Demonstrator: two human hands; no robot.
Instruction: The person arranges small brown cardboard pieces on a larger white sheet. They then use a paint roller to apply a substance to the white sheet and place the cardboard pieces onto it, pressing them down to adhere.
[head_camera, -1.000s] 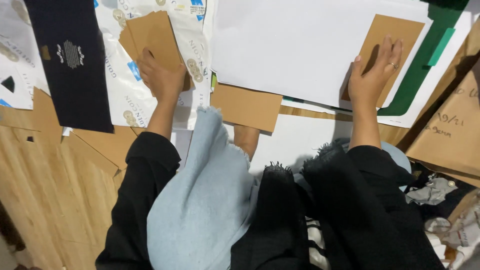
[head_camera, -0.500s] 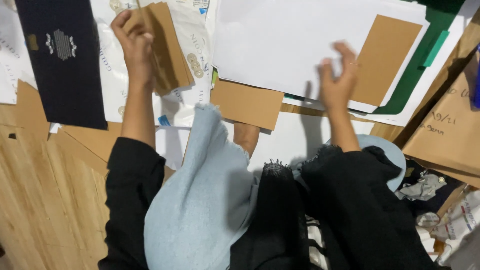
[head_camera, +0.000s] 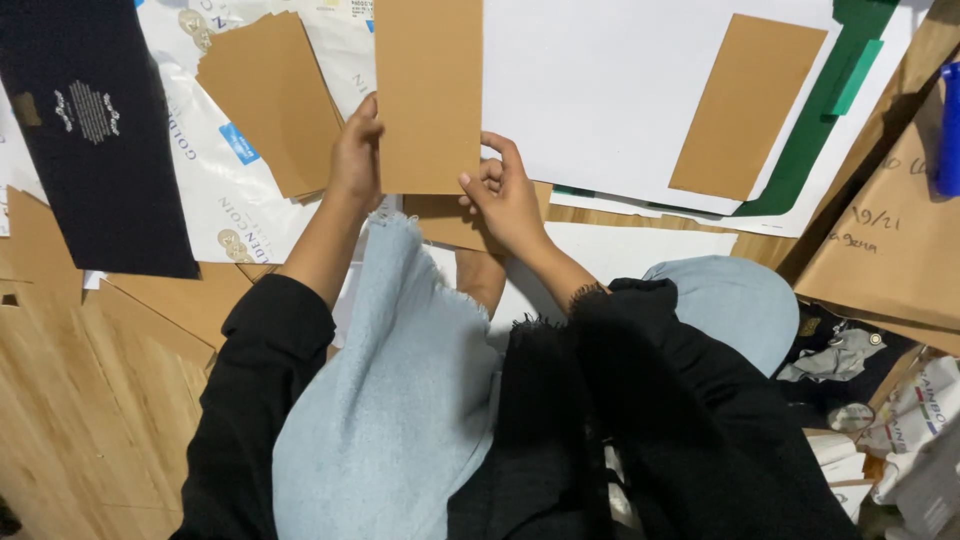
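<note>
Both hands grip one tall brown card panel (head_camera: 430, 95), held just above the work surface at the middle of the view; the left hand (head_camera: 355, 160) closes its fingers on the panel's lower left edge, and the right hand (head_camera: 505, 195) pinches the lower right corner with curled fingers, thumb seemingly underneath, though the angle hides it. As a judgement, the work stands somewhere in the middle: one piece is picked up and in hand, while others of the same kind lie unhandled; a second brown card panel (head_camera: 270, 100) lies just left of the left hand on a white printed sheet (head_camera: 215, 175), and a third brown panel (head_camera: 745, 105) lies well to the right on a large white paper sheet (head_camera: 600, 90). A dark navy printed sheet (head_camera: 95, 130) lies at far left; a green strip (head_camera: 850, 80) shows under the white paper at right; brown kraft paper (head_camera: 890, 240) sits at the right edge. A pale blue cloth (head_camera: 390, 400) drapes over the lap below the hands; the overlapping sheets crowd the surface around the held panel.
</note>
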